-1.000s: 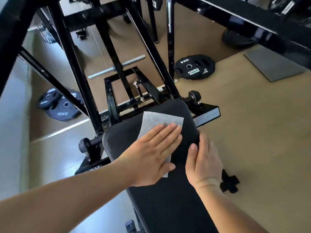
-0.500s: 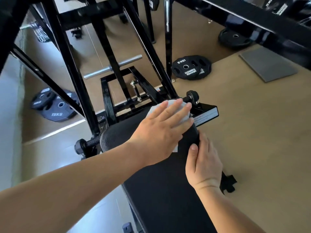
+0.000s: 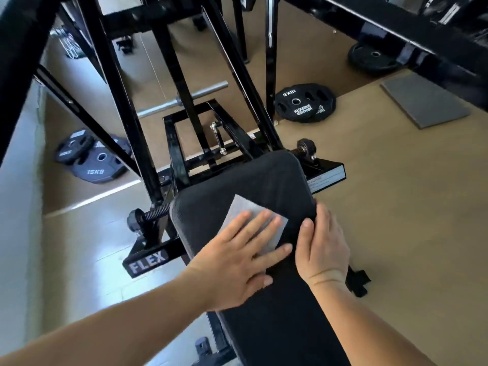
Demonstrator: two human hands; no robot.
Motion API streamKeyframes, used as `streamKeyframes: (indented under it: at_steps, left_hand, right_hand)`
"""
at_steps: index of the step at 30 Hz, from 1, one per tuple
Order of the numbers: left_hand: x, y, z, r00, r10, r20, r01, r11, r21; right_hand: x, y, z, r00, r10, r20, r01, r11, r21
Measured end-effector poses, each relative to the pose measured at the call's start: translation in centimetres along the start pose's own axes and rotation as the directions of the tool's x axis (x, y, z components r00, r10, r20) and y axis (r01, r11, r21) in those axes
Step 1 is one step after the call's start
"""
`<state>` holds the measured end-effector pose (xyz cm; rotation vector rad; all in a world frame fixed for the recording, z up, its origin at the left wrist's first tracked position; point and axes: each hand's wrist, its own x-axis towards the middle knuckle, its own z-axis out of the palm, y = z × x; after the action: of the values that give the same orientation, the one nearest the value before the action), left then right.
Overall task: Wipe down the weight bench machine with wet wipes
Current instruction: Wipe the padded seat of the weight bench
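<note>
The black padded bench (image 3: 253, 180) runs from the bottom of the view up to the middle, fixed to a black steel frame (image 3: 148, 256) marked FLEX. A grey wet wipe (image 3: 248, 210) lies flat on the pad. My left hand (image 3: 237, 257) presses on the wipe with straight, spread fingers and covers its lower half. My right hand (image 3: 320, 247) rests on the pad's right edge, thumb on top and fingers wrapped down over the side, where they are hidden.
Black rack uprights (image 3: 113, 83) and diagonal bars cross the upper view. Weight plates lie on the floor: a 15 kg pair (image 3: 95, 162) at left, a 10 kg plate (image 3: 305, 103) behind the bench, another (image 3: 373, 58) far right. A barbell end (image 3: 184, 99) and grey mat (image 3: 422, 100) lie nearby.
My left hand pushed the wipe up to the pad's far end, then drew it back toward me to the middle. The right hand stayed on the pad's edge.
</note>
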<state>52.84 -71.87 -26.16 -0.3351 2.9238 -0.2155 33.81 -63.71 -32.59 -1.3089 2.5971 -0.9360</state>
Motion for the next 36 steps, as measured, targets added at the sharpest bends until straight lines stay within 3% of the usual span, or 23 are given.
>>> streamKeyframes:
  at_steps: [2,3,7,10,12,17,20,24,28,31,34,36]
  left_hand:
    - [-1.6,-1.4,-0.3,0.989,0.143,0.027,-0.143,0.990,0.007]
    - [-1.7,-2.6,-0.9,0.990,0.143,0.016,-0.143,0.990,0.000]
    - [-0.2,-5.9,-1.9,0.973,-0.194,-0.124,0.198,0.980,0.023]
    - [-0.1,-2.0,0.1,0.907,-0.384,-0.176,0.388,0.922,-0.013]
    - [-0.3,1.7,1.4,0.885,-0.434,-0.169,0.429,0.901,-0.067]
    - [-3.6,8.4,4.3,0.937,-0.337,-0.095,0.324,0.937,-0.134]
    - [-4.7,6.0,3.6,0.955,-0.280,-0.094,0.271,0.957,-0.101]
    - [-3.6,-1.2,1.1,0.864,-0.457,-0.212,0.469,0.883,0.006]
    - [-3.2,4.3,3.3,0.717,-0.657,-0.231,0.632,0.754,-0.180]
    - [-4.5,8.0,4.4,0.782,-0.599,-0.173,0.571,0.800,-0.185]
    - [-5.2,3.4,3.2,0.889,-0.415,-0.192,0.408,0.910,-0.076]
    - [-4.4,-0.6,1.7,0.904,-0.363,-0.227,0.367,0.930,-0.022]
  right_hand:
    - [0.0,-0.3,-0.1,1.000,0.005,0.000,-0.005,1.000,0.001]
    - [0.1,-0.4,-0.1,1.000,0.010,0.005,-0.010,1.000,0.000]
    - [0.0,-0.1,0.2,1.000,0.024,-0.001,-0.024,1.000,-0.019]
    - [0.0,0.2,0.4,1.000,-0.004,-0.018,0.004,1.000,-0.005]
    - [0.0,0.4,0.4,0.999,-0.021,-0.031,0.021,1.000,0.008]
    - [-0.1,0.7,0.7,0.997,-0.038,-0.060,0.040,0.999,0.034]
    - [-0.3,0.9,0.7,0.995,-0.054,-0.079,0.057,0.998,0.039]
    - [-0.2,0.9,0.9,0.994,-0.051,-0.096,0.053,0.998,0.016]
    - [-0.1,1.1,1.2,0.992,-0.055,-0.115,0.059,0.998,0.027]
    - [-0.3,1.1,1.0,0.993,-0.051,-0.106,0.054,0.998,0.031]
    - [-0.3,0.8,0.9,0.993,-0.057,-0.102,0.061,0.997,0.035]
    - [-0.2,0.9,0.9,0.994,-0.048,-0.099,0.051,0.998,0.024]
